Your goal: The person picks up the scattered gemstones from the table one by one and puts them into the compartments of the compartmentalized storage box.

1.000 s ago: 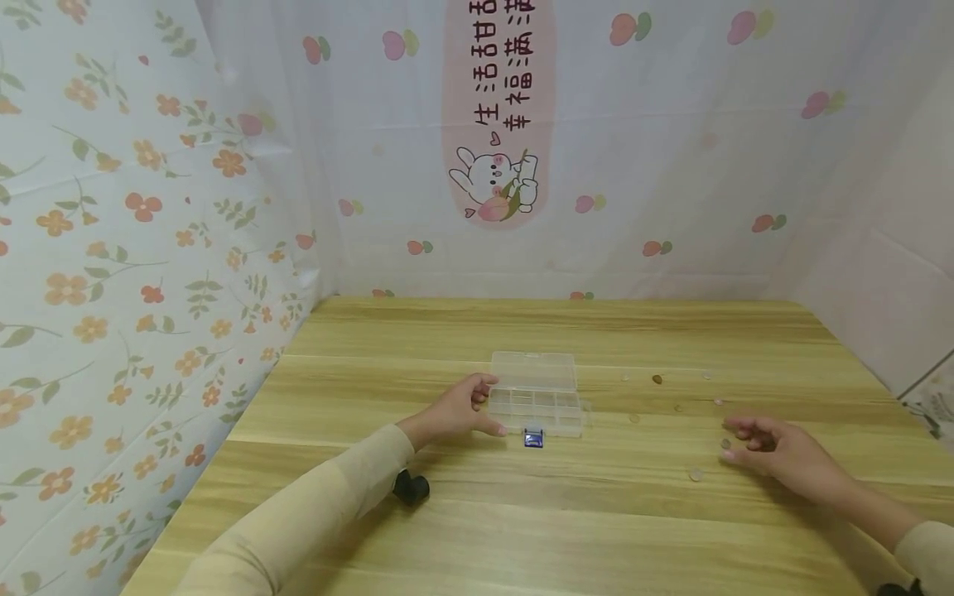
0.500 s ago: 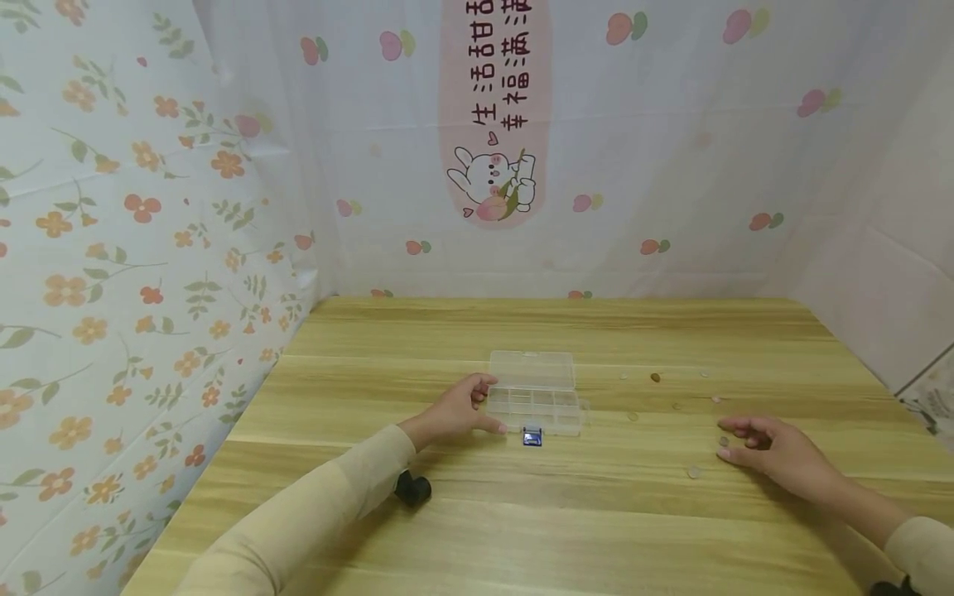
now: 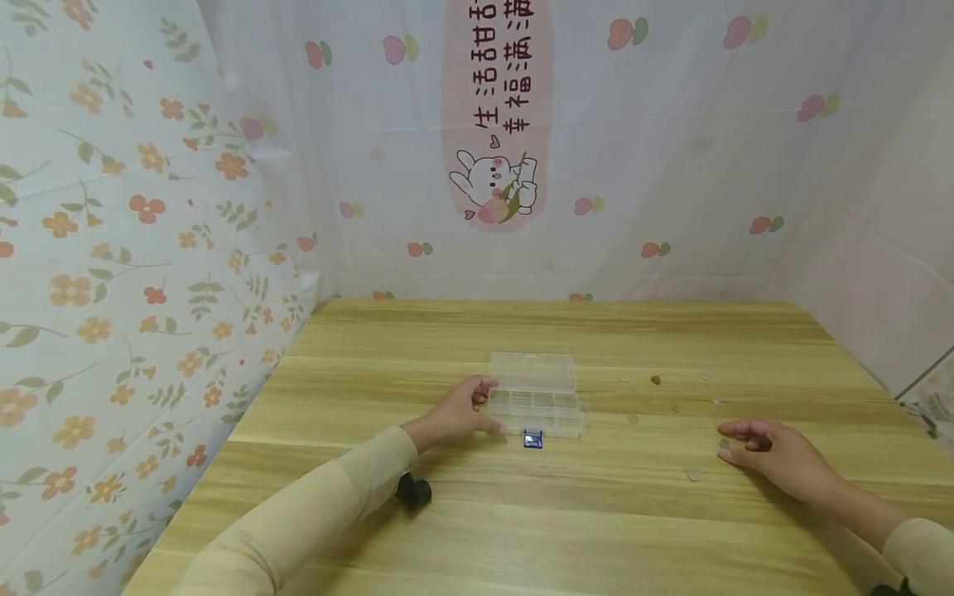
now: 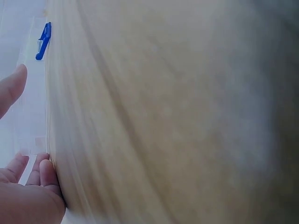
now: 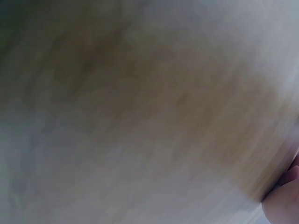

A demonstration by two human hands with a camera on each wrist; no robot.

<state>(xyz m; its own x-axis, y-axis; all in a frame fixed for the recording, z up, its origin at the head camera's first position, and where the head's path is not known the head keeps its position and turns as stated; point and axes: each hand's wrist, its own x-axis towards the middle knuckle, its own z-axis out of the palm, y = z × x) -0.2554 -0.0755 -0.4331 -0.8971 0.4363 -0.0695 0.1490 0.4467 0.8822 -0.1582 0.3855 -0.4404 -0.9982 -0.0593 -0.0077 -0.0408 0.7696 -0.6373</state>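
Note:
A clear plastic compartment box [image 3: 533, 414] stands on the table with its lid [image 3: 532, 371] folded back and a blue latch [image 3: 532, 439] hanging at the front. My left hand [image 3: 464, 407] holds the box's left end, thumb at the front corner and fingers along the side. In the left wrist view, the blue latch [image 4: 44, 42] lies beyond the thumb. On the right, the thumb and index finger of my right hand [image 3: 778, 451] are spread apart around a small round coin-like disc [image 3: 724, 444] near the thumb tip. The right wrist view catches only part of the hand [image 5: 282, 200].
Several small pale discs lie scattered between box and right hand, including one nearer disc [image 3: 694, 473] and one pinkish disc [image 3: 716, 401]. A small brown piece [image 3: 656, 380] sits farther back. Patterned cloth [image 3: 596, 165] hangs behind the wooden table [image 3: 522, 513].
My right hand has edged slightly left, closer around the small disc. The left hand and the box have stayed in place.

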